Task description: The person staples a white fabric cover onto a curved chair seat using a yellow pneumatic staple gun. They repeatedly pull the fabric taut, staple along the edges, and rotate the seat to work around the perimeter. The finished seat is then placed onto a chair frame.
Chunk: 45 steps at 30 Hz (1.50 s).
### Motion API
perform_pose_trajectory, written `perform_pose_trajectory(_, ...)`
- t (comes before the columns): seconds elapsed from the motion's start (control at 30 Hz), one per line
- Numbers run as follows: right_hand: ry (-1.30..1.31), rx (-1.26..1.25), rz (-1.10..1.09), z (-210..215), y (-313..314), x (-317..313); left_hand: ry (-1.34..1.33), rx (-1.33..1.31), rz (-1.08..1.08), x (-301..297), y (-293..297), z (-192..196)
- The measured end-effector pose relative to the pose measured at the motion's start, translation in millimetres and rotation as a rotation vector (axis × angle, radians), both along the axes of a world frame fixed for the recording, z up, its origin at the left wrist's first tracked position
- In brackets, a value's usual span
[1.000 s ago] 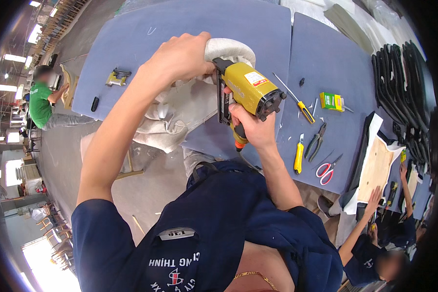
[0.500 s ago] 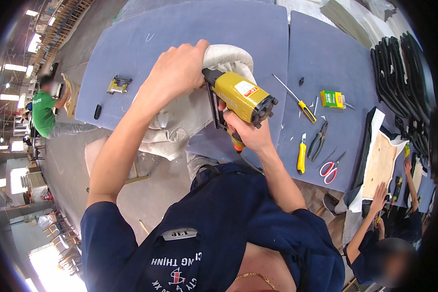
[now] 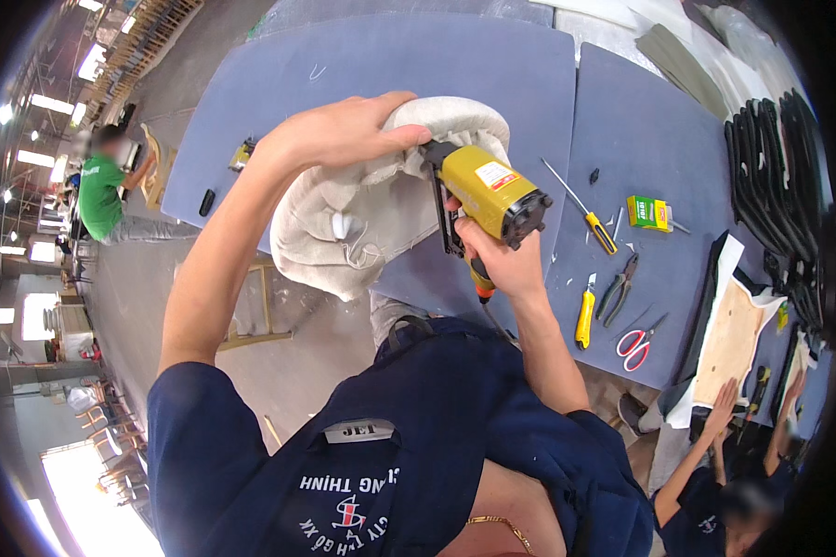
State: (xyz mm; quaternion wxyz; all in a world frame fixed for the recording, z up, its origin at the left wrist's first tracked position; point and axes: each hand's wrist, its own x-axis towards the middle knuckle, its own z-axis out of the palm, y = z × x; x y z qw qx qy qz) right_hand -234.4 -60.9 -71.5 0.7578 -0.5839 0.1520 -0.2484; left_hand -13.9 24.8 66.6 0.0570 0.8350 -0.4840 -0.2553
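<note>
Over the near edge of the grey-blue padded workbench (image 3: 381,65), left hand (image 3: 344,135) clamped across a rounded, beige fabric-covered cushion piece (image 3: 372,213) — likely steadying it and keeping the cloth taut. Right hand (image 3: 502,265) gripping a yellow pneumatic staple gun (image 3: 488,190), nose pressed to the fabric edge. Cloth wrinkled, loose folds hanging below — pale, coarse weave.

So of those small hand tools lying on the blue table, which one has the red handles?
The scissors, lying nearest the table's front edge. The screwdriver and the utility knife have yellow handles, and the pliers between them have dark ones.
</note>
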Motion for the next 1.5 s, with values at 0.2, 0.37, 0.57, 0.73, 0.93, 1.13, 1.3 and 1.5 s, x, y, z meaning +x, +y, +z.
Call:
perform_pose_trajectory(0.2,-0.084,-0.038,-0.131,5.5,7.4,-14.1,-0.139,-0.092,-0.016,-14.9,3.0,-11.4)
perform_pose_trajectory(0.37,-0.040,-0.292,-0.026,-3.5,12.6,-12.8,-0.199,-0.137,0.152,-42.0,7.4,-14.0)
perform_pose_trajectory(0.57,-0.073,-0.109,0.056,-7.7,12.9,-24.2,-0.216,-0.095,0.151,-56.3,0.7,-8.6)
perform_pose_trajectory(0.73,-0.118,-0.103,0.035,-8.6,21.6,-30.9,-0.237,-0.139,0.039,-58.8,6.6,-13.4)
perform_pose_trajectory(0.93,-0.047,-0.158,0.088,-16.7,10.9,-45.4,0.540,-0.197,-0.110,-12.9,23.4,-3.3)
perform_pose_trajectory(1.13,-0.044,-0.403,0.070,-3.4,17.9,-55.0,1.031,-0.011,0.389,0.5,35.3,-66.3)
perform_pose_trajectory(1.3,-0.044,-0.446,0.010,-8.6,18.7,-44.2,0.946,-0.297,0.061,1.3,30.6,-64.8)
perform_pose_trajectory(1.5,-0.066,-0.457,-0.015,-13.0,20.2,-17.2,0.163,-0.312,-0.086,-14.8,41.7,-35.6)
